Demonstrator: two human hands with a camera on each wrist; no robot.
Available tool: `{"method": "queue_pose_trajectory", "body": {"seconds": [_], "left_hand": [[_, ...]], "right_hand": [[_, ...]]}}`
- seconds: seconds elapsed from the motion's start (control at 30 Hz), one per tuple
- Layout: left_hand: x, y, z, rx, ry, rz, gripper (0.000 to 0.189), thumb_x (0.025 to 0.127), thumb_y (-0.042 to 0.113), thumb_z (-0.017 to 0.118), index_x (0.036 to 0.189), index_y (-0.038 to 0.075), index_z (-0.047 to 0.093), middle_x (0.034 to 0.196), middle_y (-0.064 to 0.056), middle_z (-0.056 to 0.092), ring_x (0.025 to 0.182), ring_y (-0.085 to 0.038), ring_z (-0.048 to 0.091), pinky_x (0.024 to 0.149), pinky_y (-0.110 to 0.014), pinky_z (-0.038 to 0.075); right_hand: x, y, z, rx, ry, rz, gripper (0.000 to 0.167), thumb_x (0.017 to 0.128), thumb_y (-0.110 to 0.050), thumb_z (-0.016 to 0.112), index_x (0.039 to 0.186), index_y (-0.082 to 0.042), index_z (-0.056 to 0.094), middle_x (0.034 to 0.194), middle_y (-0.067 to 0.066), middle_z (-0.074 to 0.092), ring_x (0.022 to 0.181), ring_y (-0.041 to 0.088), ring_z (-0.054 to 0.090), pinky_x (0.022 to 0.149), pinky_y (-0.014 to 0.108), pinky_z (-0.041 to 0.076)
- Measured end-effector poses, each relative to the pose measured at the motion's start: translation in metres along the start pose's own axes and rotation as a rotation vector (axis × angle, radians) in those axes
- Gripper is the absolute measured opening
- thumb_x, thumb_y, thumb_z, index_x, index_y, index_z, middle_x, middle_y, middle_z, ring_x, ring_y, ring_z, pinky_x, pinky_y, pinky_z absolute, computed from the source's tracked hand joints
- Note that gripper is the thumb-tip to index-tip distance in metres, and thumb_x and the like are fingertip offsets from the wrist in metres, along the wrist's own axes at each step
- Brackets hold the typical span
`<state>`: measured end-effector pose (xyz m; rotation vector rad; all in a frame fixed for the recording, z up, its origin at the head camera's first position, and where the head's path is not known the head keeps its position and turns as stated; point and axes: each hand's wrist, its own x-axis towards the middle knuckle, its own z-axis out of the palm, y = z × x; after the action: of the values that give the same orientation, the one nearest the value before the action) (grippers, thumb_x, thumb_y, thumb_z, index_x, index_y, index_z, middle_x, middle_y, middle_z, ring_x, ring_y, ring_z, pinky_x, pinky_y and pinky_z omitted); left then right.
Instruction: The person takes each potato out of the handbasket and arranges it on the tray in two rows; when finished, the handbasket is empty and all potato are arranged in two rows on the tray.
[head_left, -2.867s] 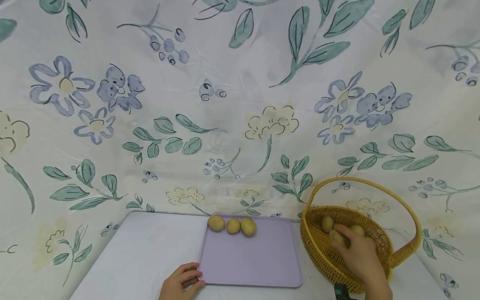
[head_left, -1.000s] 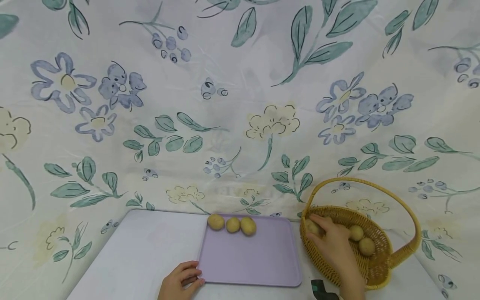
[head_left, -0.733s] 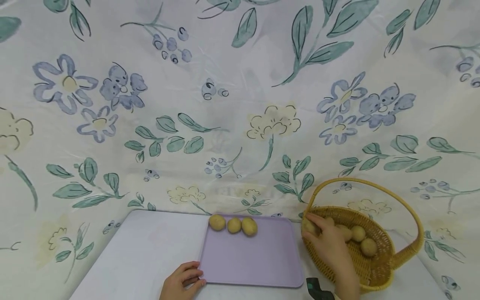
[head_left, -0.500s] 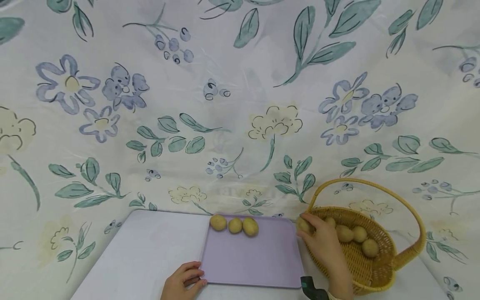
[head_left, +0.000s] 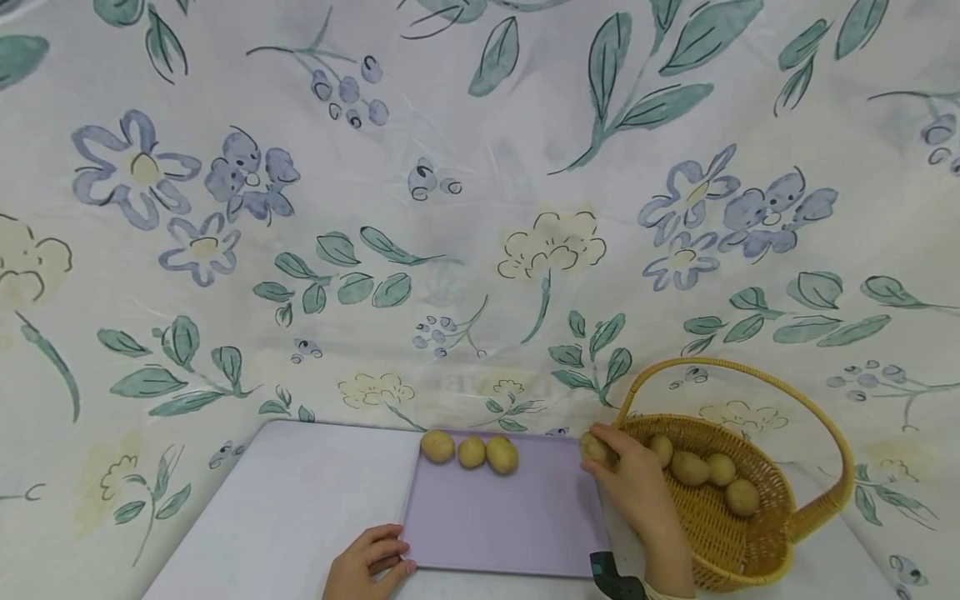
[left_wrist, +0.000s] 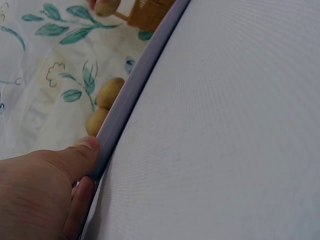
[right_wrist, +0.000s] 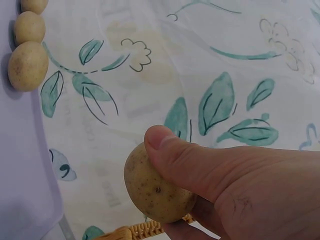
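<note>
A brown potato [right_wrist: 155, 187] is pinched between the thumb and fingers of my right hand [head_left: 637, 479]. In the head view that hand hovers over the tray's back right corner, beside the basket's left rim. The lilac tray [head_left: 510, 521] lies flat, with several potatoes: one potato [head_left: 438, 447] at the back left corner, a smaller potato [head_left: 472, 452] and another potato [head_left: 502, 455] in a row to its right. My left hand [head_left: 363, 562] touches the tray's front left corner, its fingers relaxed at the left edge and the thumb at the corner, as the left wrist view also shows.
A yellow woven basket [head_left: 708, 542] with a tall arched handle [head_left: 750, 367] stands right of the tray, several potatoes [head_left: 690, 468] inside along its back. Both stand on a white table [head_left: 300, 500]. Behind it hangs a floral cloth [head_left: 450, 208].
My right hand has picked up a potato inside the basket and carried it left over the rim to the tray's back right corner. The left hand and the row of potatoes stay put.
</note>
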<state>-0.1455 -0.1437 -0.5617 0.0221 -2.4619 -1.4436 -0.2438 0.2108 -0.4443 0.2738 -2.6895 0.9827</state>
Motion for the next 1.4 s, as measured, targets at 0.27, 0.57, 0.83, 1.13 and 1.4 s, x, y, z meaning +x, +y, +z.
{"method": "queue_pose_trajectory", "body": {"seconds": [0.27, 0.57, 0.83, 1.13, 1.4], "left_hand": [[0.000, -0.005, 0.001, 0.002, 0.045, 0.046, 0.019, 0.069, 0.000, 0.090, 0.082, 0.008, 0.077, 0.106, -0.008, 0.073, 0.089, 0.012, 0.063, 0.074, -0.014, 0.065], [0.001, -0.005, 0.000, 0.029, 0.033, 0.062, 0.020, 0.070, 0.002, 0.090, 0.083, 0.008, 0.078, 0.107, -0.006, 0.072, 0.090, 0.008, 0.066, 0.075, -0.014, 0.065], [0.001, -0.006, 0.001, 0.014, 0.043, 0.070, 0.020, 0.069, 0.000, 0.090, 0.083, 0.007, 0.077, 0.106, -0.007, 0.072, 0.088, 0.008, 0.066, 0.074, -0.014, 0.065], [0.000, -0.005, 0.000, -0.001, 0.008, 0.046, 0.018, 0.071, 0.001, 0.089, 0.085, 0.005, 0.078, 0.109, -0.009, 0.072, 0.088, 0.009, 0.066, 0.076, -0.012, 0.064], [0.000, -0.006, 0.000, -0.009, 0.023, 0.062, 0.018, 0.070, -0.001, 0.089, 0.084, 0.005, 0.077, 0.108, -0.009, 0.072, 0.091, 0.007, 0.066, 0.076, -0.013, 0.064]], "right_hand": [[0.002, -0.010, 0.008, 0.007, -0.014, 0.004, 0.052, 0.086, -0.013, 0.083, 0.134, -0.005, 0.066, 0.136, 0.016, 0.067, 0.128, 0.039, 0.061, 0.106, 0.056, 0.056], [0.004, -0.017, 0.013, 0.015, -0.010, 0.002, 0.051, 0.084, -0.012, 0.084, 0.132, -0.006, 0.067, 0.134, 0.014, 0.068, 0.125, 0.037, 0.064, 0.103, 0.054, 0.058], [0.007, -0.022, 0.021, 0.016, -0.028, -0.002, 0.050, 0.084, -0.012, 0.085, 0.131, -0.006, 0.068, 0.135, 0.015, 0.068, 0.125, 0.037, 0.064, 0.104, 0.054, 0.057], [0.010, -0.028, 0.036, 0.028, -0.035, -0.023, 0.052, 0.083, -0.010, 0.085, 0.131, -0.002, 0.067, 0.135, 0.017, 0.067, 0.126, 0.037, 0.062, 0.107, 0.052, 0.057], [0.011, -0.032, 0.045, 0.030, -0.024, -0.037, 0.051, 0.083, -0.009, 0.085, 0.131, -0.004, 0.068, 0.134, 0.015, 0.068, 0.126, 0.035, 0.063, 0.106, 0.051, 0.058]]}}
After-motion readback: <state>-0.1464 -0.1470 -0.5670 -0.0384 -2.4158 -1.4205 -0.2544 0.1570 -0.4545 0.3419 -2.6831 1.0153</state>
